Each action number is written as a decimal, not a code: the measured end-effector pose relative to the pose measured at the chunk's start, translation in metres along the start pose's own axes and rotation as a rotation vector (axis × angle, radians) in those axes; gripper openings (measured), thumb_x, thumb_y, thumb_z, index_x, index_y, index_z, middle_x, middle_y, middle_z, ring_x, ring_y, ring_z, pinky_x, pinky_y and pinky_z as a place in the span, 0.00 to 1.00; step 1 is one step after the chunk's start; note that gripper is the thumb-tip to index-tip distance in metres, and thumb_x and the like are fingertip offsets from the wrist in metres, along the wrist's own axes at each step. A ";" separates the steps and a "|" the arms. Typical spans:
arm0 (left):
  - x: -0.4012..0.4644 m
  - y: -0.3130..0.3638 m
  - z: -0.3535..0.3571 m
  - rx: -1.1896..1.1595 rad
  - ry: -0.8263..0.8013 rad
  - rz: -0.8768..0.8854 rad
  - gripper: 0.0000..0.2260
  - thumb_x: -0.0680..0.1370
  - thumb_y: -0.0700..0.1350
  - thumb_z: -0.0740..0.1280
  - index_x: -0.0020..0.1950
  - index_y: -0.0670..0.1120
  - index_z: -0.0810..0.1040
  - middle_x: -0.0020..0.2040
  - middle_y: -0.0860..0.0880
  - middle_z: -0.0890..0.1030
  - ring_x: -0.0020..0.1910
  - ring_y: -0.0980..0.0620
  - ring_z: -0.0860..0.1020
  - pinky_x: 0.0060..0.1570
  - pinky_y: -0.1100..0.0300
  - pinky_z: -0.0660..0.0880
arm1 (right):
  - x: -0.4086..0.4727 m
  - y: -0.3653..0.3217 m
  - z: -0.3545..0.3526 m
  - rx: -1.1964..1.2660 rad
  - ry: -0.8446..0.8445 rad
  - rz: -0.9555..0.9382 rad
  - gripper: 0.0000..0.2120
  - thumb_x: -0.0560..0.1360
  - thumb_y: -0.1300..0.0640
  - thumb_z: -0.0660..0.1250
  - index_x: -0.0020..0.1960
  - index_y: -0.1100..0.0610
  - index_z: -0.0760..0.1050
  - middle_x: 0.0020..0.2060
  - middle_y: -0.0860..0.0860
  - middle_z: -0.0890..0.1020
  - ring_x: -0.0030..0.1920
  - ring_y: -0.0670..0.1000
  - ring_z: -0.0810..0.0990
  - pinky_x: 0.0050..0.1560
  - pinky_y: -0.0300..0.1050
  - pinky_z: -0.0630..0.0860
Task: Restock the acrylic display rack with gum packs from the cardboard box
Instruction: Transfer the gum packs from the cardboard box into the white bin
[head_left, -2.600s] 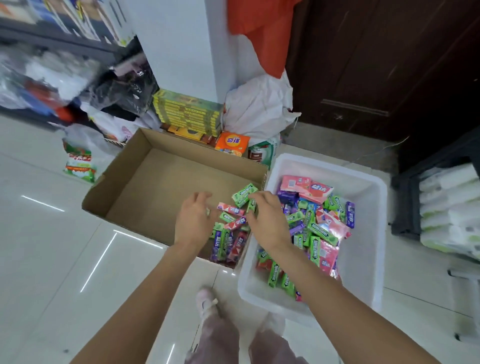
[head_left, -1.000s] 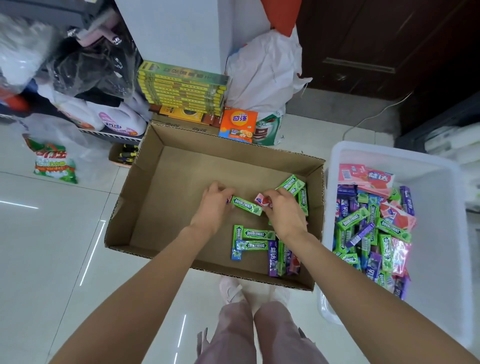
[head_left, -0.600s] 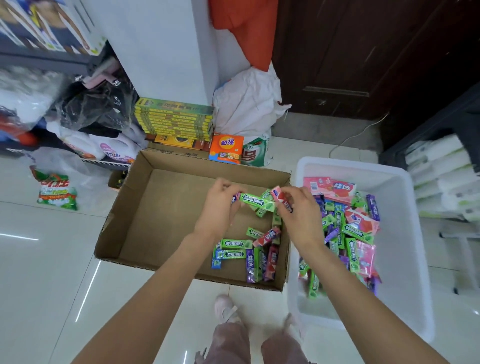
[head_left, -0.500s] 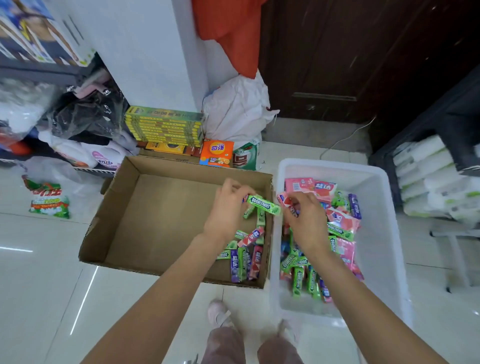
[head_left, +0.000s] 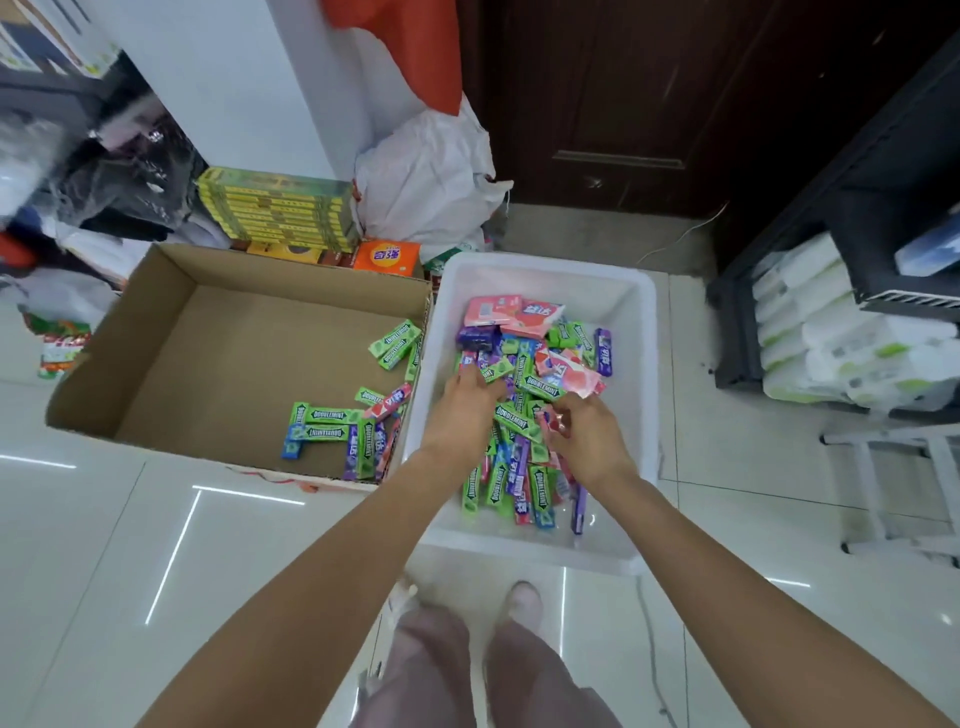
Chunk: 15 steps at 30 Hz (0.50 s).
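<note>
The cardboard box (head_left: 156, 332) lies open on the floor at the left, with several green, purple and red gum packs (head_left: 337, 431) in its near right corner. Beside it on the right, a white plastic bin (head_left: 628, 312) holds a heap of gum packs (head_left: 524, 410). Both my hands are over that heap. My left hand (head_left: 460, 410) grips the end of a green gum pack (head_left: 496, 370) that touches the pile. My right hand (head_left: 587, 441) pinches a red gum pack (head_left: 552, 422) just above the heap. No acrylic rack is in view.
Stacked yellow-green cartons (head_left: 275, 213), an orange packet (head_left: 387, 257) and a white bag (head_left: 426, 176) stand behind the box. A dark shelf with white rolls (head_left: 841, 332) is at the right, and a white frame (head_left: 893, 488) is near it. My feet (head_left: 467, 597) are below the bin.
Both hands have moved right, from the cardboard box to above the white bin, carrying the green and red packs. They are now lower, at the heap. The camera view has shifted.
</note>
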<state>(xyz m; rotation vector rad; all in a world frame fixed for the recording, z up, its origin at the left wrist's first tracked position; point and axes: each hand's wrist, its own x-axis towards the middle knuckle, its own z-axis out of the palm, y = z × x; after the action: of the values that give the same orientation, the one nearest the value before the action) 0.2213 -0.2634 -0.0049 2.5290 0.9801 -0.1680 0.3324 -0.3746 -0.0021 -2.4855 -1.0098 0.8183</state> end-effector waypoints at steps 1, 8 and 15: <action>-0.002 -0.001 -0.001 0.002 0.018 -0.026 0.25 0.72 0.28 0.61 0.66 0.49 0.71 0.62 0.43 0.68 0.60 0.44 0.70 0.54 0.52 0.73 | 0.000 -0.001 -0.001 0.013 -0.005 -0.016 0.15 0.75 0.63 0.67 0.61 0.60 0.73 0.55 0.58 0.75 0.49 0.54 0.76 0.54 0.45 0.72; -0.017 -0.018 -0.031 -0.172 0.248 -0.141 0.15 0.77 0.38 0.62 0.64 0.45 0.73 0.59 0.44 0.73 0.54 0.43 0.74 0.43 0.52 0.71 | 0.001 -0.022 -0.007 0.078 0.033 -0.158 0.15 0.77 0.62 0.61 0.64 0.59 0.72 0.54 0.56 0.77 0.48 0.52 0.76 0.52 0.43 0.72; -0.036 -0.089 -0.067 -0.344 0.377 -0.375 0.12 0.77 0.42 0.62 0.60 0.46 0.76 0.58 0.46 0.74 0.50 0.43 0.76 0.47 0.49 0.75 | 0.014 -0.097 0.010 0.072 0.023 -0.318 0.14 0.78 0.62 0.60 0.62 0.59 0.73 0.51 0.55 0.77 0.47 0.52 0.75 0.51 0.47 0.73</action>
<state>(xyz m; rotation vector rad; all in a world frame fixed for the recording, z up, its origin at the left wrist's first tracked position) 0.1330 -0.1980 0.0350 2.0814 1.4819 0.3547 0.2838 -0.2968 0.0329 -2.1907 -1.2986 0.7091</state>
